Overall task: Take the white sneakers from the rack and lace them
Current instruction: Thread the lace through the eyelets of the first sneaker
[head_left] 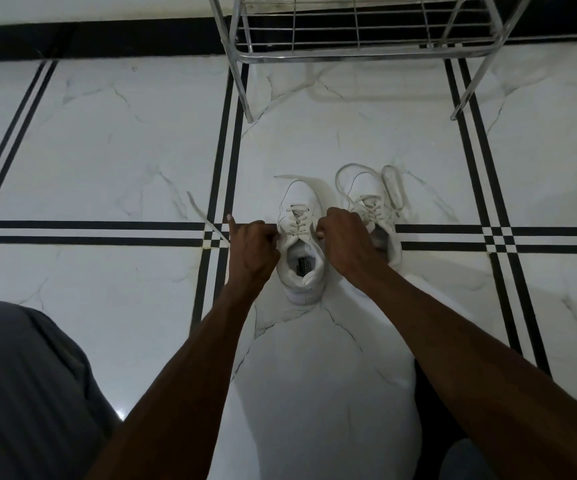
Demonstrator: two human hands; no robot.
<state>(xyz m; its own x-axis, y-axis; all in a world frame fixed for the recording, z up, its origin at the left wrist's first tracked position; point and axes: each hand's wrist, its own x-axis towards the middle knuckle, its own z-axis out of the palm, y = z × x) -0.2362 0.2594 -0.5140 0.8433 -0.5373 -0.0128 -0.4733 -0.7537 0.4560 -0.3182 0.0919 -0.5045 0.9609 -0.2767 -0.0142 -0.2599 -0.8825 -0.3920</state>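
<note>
Two white sneakers stand side by side on the tiled floor, toes pointing away from me. The left sneaker (pixel 301 244) is between my hands. My left hand (pixel 250 249) grips a white lace (pixel 207 221) that runs out to the left across the floor. My right hand (pixel 344 240) pinches the other lace end at the sneaker's upper eyelets. The right sneaker (pixel 372 209) sits just beyond my right hand, partly hidden by it, with its laces lying in loose loops around the toe.
A chrome wire shoe rack (pixel 360 36) stands at the top of the view, its legs on the floor behind the sneakers. The floor is white marble tile with black stripes. My knee in grey trousers (pixel 27 386) fills the lower left.
</note>
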